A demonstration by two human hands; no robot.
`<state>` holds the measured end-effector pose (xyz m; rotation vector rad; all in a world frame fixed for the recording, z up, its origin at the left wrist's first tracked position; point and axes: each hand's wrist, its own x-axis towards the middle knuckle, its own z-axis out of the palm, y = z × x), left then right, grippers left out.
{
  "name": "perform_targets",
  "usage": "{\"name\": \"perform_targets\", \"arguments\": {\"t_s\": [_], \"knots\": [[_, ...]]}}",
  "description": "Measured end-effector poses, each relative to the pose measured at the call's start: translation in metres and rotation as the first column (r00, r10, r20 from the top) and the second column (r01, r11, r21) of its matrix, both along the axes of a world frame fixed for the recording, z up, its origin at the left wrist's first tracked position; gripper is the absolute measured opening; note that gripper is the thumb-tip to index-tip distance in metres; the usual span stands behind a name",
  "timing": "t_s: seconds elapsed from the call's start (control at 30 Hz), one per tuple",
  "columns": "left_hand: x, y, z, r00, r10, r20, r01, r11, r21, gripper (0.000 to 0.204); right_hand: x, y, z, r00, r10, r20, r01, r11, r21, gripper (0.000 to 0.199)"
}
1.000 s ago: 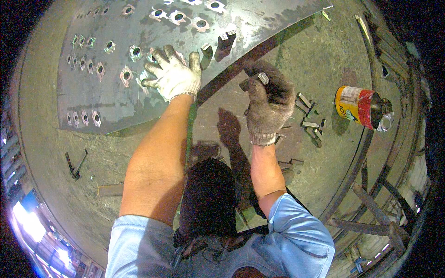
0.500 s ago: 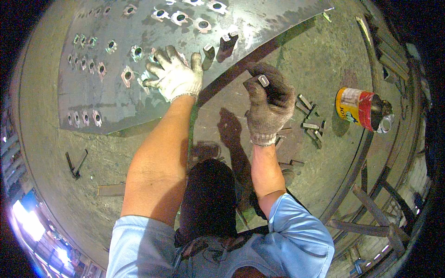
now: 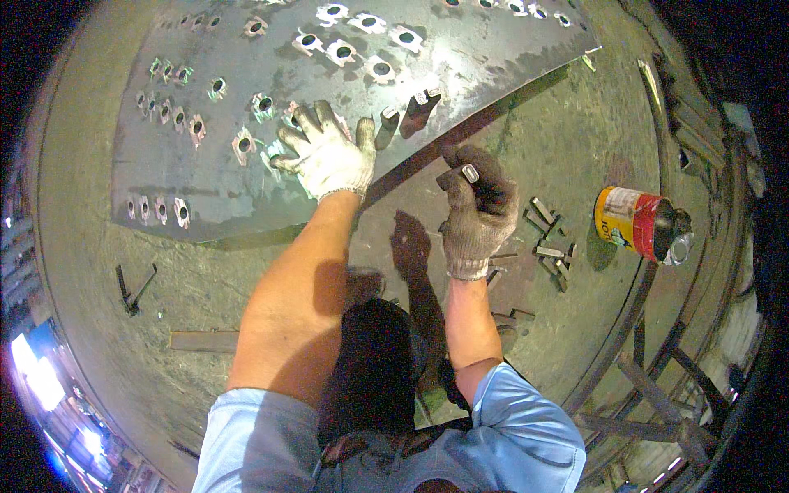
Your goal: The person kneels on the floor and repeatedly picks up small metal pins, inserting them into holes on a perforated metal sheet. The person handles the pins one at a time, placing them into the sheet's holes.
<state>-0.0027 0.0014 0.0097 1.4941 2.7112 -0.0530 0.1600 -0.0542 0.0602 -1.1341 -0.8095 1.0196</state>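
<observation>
My left hand (image 3: 333, 156), in a soiled white knit glove, rests flat on a large dark steel plate (image 3: 246, 193) with its fingers spread. Round holes ringed by pale painted patches dot that plate. Just right of my left fingertips, short dark metal bars (image 3: 419, 108) stand upright near the plate's edge, their ends pale. Off that edge, my right hand (image 3: 481, 209), in a greyer glove, is closed round a short metal bar (image 3: 469, 173). Its pale-rimmed end points up between thumb and fingers; the glove hides most of the rest.
Several loose short metal bars (image 3: 552, 246) lie on the floor right of my right hand. Farther right, a yellow and red can (image 3: 629, 220) lies on its side. Steel bars (image 3: 649, 394) cross at the lower right. A flat strip (image 3: 201, 341) lies left of my left forearm.
The view has shifted, so the plate sits slightly lower and further right. My left hand stays spread on the plate; my right hand keeps hold of the metal bar.
</observation>
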Motion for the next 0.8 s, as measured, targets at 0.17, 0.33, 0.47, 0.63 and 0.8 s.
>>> {"name": "perform_targets", "arguments": {"t_s": [0.17,0.33,0.47,0.63,0.8], "knots": [[0.0,0.001,0.001,1.0,0.005,-0.004,-0.006,1.0,-0.01,0.086,0.006,0.005,-0.011,0.99,0.044,0.135,-0.054,0.996,0.077,0.029],[0.0,0.0,-0.005,1.0,-0.007,-0.013,0.008,1.0,0.015,0.086,0.005,0.004,0.001,0.993,0.11,-0.036,-0.109,0.994,0.018,0.039],[-0.002,0.001,-0.005,1.0,-0.002,0.001,0.002,1.0,0.008,0.086,0.014,0.003,-0.002,0.975,0.22,-0.027,-0.221,0.975,-0.009,0.038],[-0.001,0.0,-0.005,1.0,-0.007,-0.009,0.007,1.0,0.007,0.087,0.021,-0.002,0.008,0.928,0.354,-0.119,-0.36,0.932,-0.034,0.033],[-0.002,0.001,-0.006,1.0,-0.002,-0.007,0.002,1.0,0.006,0.088,0.022,-0.01,0.02,0.924,0.382,0.007,-0.382,0.923,-0.044,0.034]]}}
